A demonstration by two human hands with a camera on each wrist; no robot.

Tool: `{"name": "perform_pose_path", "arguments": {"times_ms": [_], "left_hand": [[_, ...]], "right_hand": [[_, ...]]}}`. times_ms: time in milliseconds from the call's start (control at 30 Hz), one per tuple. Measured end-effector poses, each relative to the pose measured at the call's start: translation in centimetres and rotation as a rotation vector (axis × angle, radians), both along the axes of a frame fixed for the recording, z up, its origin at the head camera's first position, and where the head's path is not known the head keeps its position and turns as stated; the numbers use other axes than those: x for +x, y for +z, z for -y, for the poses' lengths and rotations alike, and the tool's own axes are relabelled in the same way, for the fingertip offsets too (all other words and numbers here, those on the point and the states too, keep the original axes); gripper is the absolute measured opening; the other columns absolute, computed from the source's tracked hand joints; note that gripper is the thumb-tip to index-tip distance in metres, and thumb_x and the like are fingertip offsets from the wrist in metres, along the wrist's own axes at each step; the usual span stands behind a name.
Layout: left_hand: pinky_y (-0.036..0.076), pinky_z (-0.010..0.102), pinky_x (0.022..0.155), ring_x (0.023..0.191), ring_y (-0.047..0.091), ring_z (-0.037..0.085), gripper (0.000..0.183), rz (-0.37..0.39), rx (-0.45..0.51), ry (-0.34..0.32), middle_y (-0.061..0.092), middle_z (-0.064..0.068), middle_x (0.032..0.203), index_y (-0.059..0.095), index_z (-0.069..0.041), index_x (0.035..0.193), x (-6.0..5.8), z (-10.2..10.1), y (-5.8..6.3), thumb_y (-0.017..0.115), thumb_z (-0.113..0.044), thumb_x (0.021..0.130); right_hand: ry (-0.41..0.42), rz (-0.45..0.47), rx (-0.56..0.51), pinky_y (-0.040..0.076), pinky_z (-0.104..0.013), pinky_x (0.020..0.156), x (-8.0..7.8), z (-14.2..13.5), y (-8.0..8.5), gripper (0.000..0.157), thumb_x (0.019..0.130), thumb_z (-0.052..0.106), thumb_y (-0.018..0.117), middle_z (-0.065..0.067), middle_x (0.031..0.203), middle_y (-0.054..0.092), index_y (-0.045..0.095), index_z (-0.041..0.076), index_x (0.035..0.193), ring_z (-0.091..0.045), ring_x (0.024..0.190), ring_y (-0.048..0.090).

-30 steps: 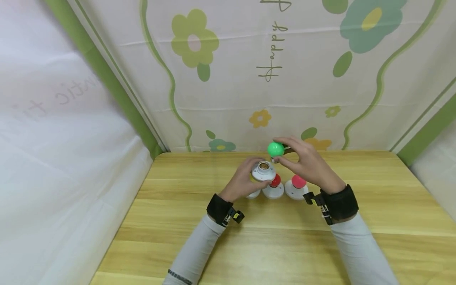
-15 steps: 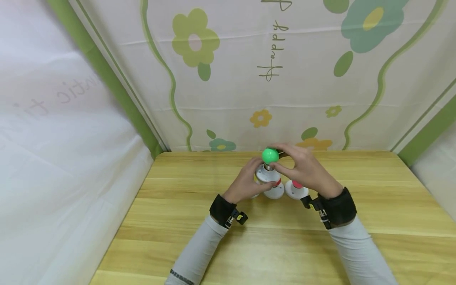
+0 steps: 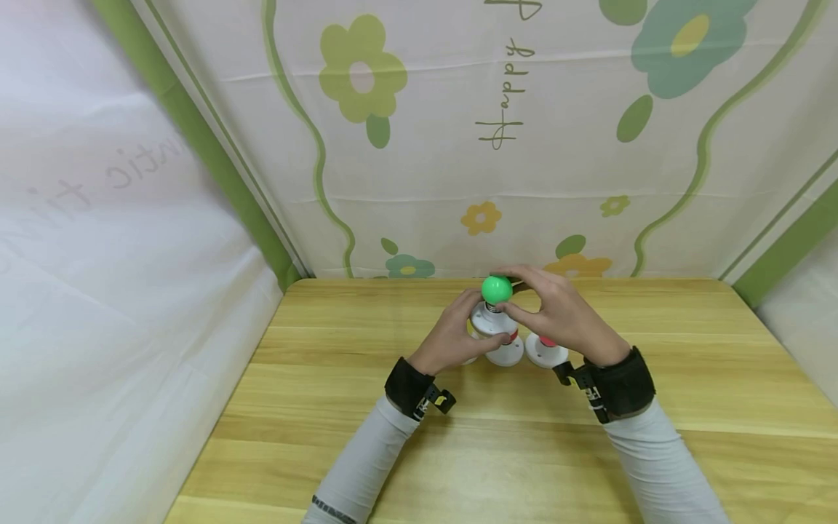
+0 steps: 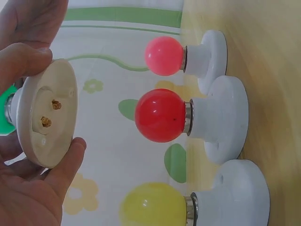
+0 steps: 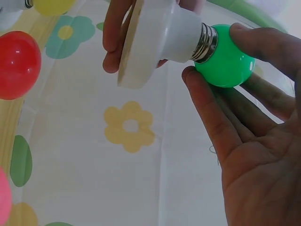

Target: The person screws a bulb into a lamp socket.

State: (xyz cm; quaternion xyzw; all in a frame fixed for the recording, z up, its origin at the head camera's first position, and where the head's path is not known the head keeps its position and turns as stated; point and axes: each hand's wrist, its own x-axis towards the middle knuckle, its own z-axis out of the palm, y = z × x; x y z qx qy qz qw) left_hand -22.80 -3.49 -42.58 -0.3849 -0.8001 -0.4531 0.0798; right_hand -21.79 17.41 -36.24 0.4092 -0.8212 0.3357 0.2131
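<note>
My left hand [image 3: 452,335] grips a round white lamp holder [image 3: 491,320] by its rim, held up above the table. In the left wrist view its underside [image 4: 49,113] shows two brass-coloured terminals. A green light bulb [image 3: 497,290] is pinched between the thumb and fingers of my right hand [image 3: 556,309]. The bulb's threaded metal base [image 5: 205,43] sits at the mouth of the lamp holder, with several threads still showing in the right wrist view.
Below the hands, three white lamp holders stand in a row on the wooden table [image 3: 511,451]. They carry a yellow bulb [image 4: 155,205], a red bulb [image 4: 160,115] and a pink bulb [image 4: 164,56]. A flower-printed curtain [image 3: 419,145] hangs behind the table's back edge.
The right hand has brought the green bulb left and down from beside the lamp holder into its mouth. The left hand has shifted slightly right; over the last half second both hands barely moved.
</note>
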Motion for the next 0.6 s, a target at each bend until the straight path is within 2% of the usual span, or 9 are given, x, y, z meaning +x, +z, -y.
{"name": "perform_pose_path", "arguments": {"times_ms": [200, 400, 600], "left_hand": [[0.047, 0.027, 0.096, 0.117, 0.046, 0.005, 0.065, 0.000, 0.002, -0.002, 0.047, -0.007, 0.133, 0.043, -0.025, 0.140, 0.06, 0.14, 0.05, 0.074, -0.032, 0.084], [0.047, 0.026, 0.094, 0.115, 0.047, 0.006, 0.063, -0.007, 0.000, -0.003, 0.048, -0.007, 0.131, 0.045, -0.024, 0.139, 0.06, 0.23, 0.07, 0.074, -0.035, 0.084], [0.048, 0.025, 0.093, 0.116, 0.047, 0.006, 0.061, -0.024, -0.007, -0.005, 0.049, -0.005, 0.131, 0.047, -0.021, 0.136, 0.08, 0.26, 0.18, 0.074, -0.034, 0.083]], "right_hand": [[0.002, 0.000, 0.010, 0.056, -0.036, 0.081, -0.19, 0.10, -0.24, 0.051, 0.082, 0.016, 0.077, -0.004, 0.120, 0.062, 0.056, 0.005, 0.127, -0.016, 0.100, 0.061], [-0.017, 0.022, 0.011, 0.055, -0.033, 0.083, -0.20, 0.09, -0.34, 0.051, 0.081, 0.019, 0.078, 0.002, 0.118, 0.061, 0.055, 0.009, 0.125, -0.011, 0.100, 0.060], [-0.028, 0.019, 0.017, 0.055, -0.034, 0.083, -0.14, 0.10, -0.38, 0.053, 0.078, 0.020, 0.080, 0.002, 0.116, 0.060, 0.054, 0.010, 0.123, -0.012, 0.099, 0.060]]}}
